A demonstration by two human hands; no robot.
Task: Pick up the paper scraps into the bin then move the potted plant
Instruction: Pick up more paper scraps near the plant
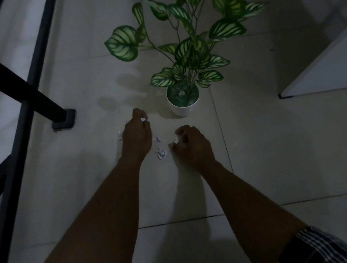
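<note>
Paper scraps (pixel 161 153) lying on floor (pixel 278 151) at frame centre, between both hands | left hand (pixel 136 133) reaching down, grip pinching a scrap (pixel 143 119) | right hand (pixel 191 143) curling, grip pinching another scrap (pixel 176 140) | potted plant (pixel 183 100) standing just above hands.

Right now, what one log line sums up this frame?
phase: gathering scraps | left hand: pinching a scrap | right hand: pinching a scrap | loose scraps: on floor | potted plant: untouched | bin: not visible
</note>
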